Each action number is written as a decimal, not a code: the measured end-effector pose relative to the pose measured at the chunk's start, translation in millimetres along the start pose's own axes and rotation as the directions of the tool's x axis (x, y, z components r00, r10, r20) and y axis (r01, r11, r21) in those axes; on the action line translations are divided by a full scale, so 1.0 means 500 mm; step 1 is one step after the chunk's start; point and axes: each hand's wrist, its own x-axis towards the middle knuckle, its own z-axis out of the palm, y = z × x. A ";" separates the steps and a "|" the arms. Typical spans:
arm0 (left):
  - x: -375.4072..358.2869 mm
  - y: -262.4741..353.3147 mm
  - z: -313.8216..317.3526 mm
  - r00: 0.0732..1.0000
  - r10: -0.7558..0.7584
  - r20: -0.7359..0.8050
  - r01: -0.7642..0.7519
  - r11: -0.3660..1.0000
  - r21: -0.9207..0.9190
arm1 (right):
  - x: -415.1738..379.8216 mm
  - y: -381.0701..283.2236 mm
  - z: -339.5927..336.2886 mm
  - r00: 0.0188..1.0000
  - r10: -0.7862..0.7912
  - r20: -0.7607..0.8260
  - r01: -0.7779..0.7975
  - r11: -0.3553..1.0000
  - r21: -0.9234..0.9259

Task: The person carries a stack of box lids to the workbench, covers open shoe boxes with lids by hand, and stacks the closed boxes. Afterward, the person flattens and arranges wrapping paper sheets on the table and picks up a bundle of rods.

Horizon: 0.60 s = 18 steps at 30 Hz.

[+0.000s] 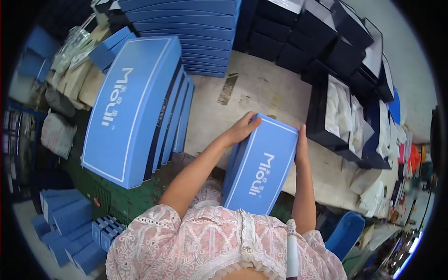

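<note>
Carton (262, 164), blue, lettered Miouli | in front of me, at the worktop's (210, 100) near edge | left hand (241, 129) clasping its far left corner, right hand (302, 145) pressed along its right side | likely light, stiff, slightly slick, dentable; I'd grip both long sides

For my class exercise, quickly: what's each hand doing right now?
Left hand: holding the blue box by its far left corner.
Right hand: holding its right side.

Blue box (262, 163) — white-lettered, white-bordered — lying aslant.
</note>
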 end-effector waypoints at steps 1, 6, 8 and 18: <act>-0.005 0.016 0.006 0.999 -0.019 -0.048 0.019 1.000 -0.012 | -0.006 -0.001 0.017 0.993 -0.068 -0.096 0.068 0.998 0.000; 0.016 -0.011 -0.002 0.996 0.029 -0.087 -0.020 0.995 0.101 | -0.018 -0.041 0.038 0.995 -0.050 -0.086 0.057 0.995 0.077; 0.027 -0.024 -0.004 0.991 0.046 -0.128 -0.037 0.997 0.075 | 0.000 -0.035 0.038 0.993 -0.042 -0.113 0.036 0.998 -0.053; 0.070 -0.087 -0.012 0.969 0.158 -0.189 -0.138 0.983 0.118 | 0.060 0.003 0.044 0.988 -0.001 -0.156 -0.024 0.988 -0.156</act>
